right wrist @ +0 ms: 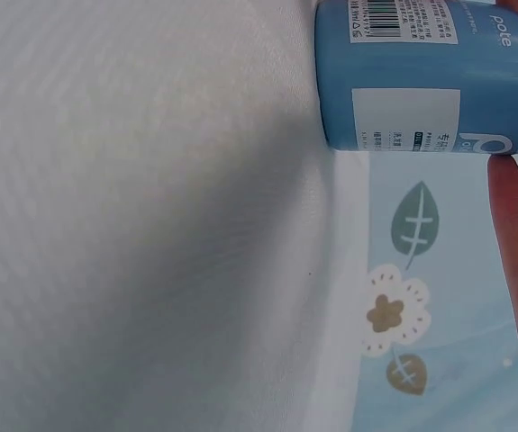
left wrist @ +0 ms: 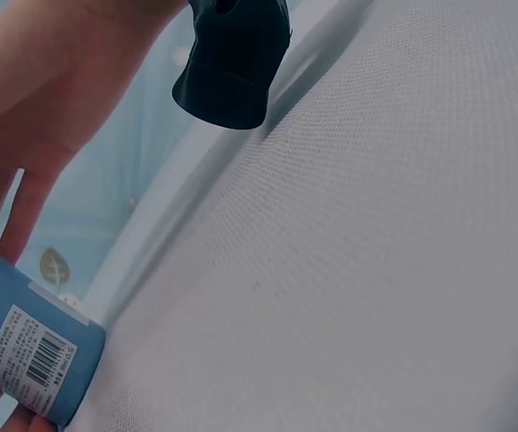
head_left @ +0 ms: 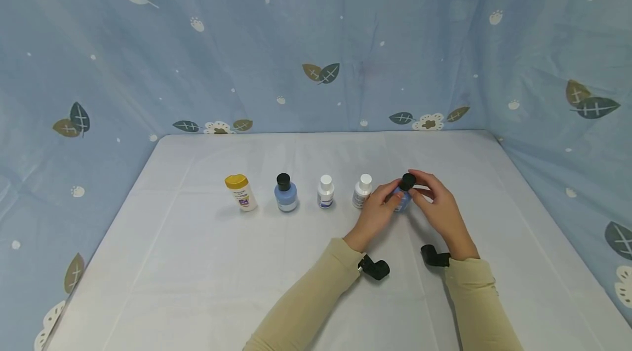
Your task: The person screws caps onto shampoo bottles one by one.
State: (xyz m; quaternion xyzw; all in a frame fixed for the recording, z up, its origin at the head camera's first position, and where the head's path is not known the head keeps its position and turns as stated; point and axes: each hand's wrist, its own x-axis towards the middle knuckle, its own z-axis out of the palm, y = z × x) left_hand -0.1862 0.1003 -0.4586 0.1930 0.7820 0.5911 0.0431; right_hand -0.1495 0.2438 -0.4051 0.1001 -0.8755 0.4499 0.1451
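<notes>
Both hands are at a blue bottle (head_left: 402,201) with a black cap (head_left: 407,181), at the right end of a row of bottles. My left hand (head_left: 376,213) holds the bottle's body from the left, thumb on the near side. From the right, my right hand (head_left: 441,209) has its fingers and thumb around the cap end. The left wrist view shows the blue bottle (left wrist: 38,337) with a barcode label, its base close to the white cloth. In the right wrist view the blue bottle (right wrist: 430,72) shows a white label; its cap is out of frame.
Left of the hands stand a white bottle (head_left: 362,193), another white bottle (head_left: 326,193), a second blue bottle (head_left: 286,197) with a black cap, and a white bottle with a yellow lid (head_left: 242,193). A white cloth covers the table (head_left: 197,274); a blue patterned curtain (head_left: 276,38) hangs behind.
</notes>
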